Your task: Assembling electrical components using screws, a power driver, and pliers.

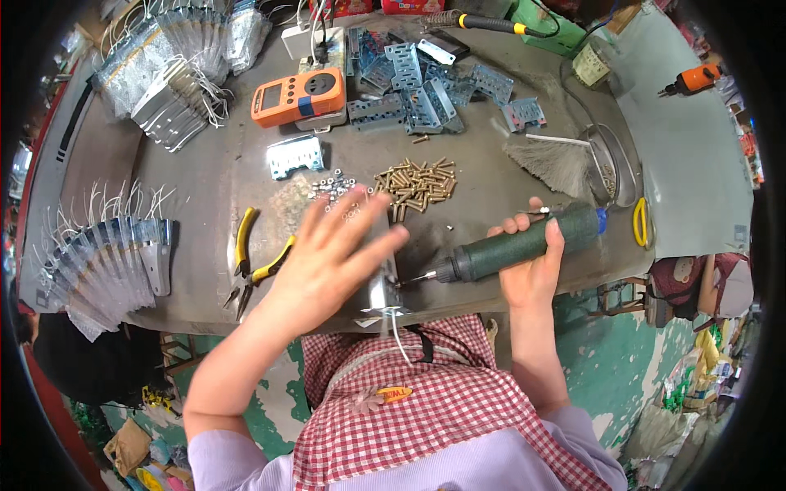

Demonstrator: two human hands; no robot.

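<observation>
Nearest my camera, a red-checked apron is filling the lower view. Beyond it, the silver metal piece is lying near the front edge of the table, a white wire trailing from its end toward the apron. The left hand is spreading its fingers over the piece; blur is keeping me from telling whether they're pressing on it. Apart from it, the right hand is wrapping around the green power screwdriver, whose bit is pointing at the piece's side, contact unclear. I'm judging the piece light, stiff and slick, so I'm favouring a hold along its long sides, clear of the soft, easily tugged wire. I'm expecting the screwdriver to be heavier, its middle giving good grip. Farther out, nuts and brass-coloured screws are lying loose, yellow-handled pliers are resting leftward, and an orange multimeter and metal brackets are sitting behind.
</observation>
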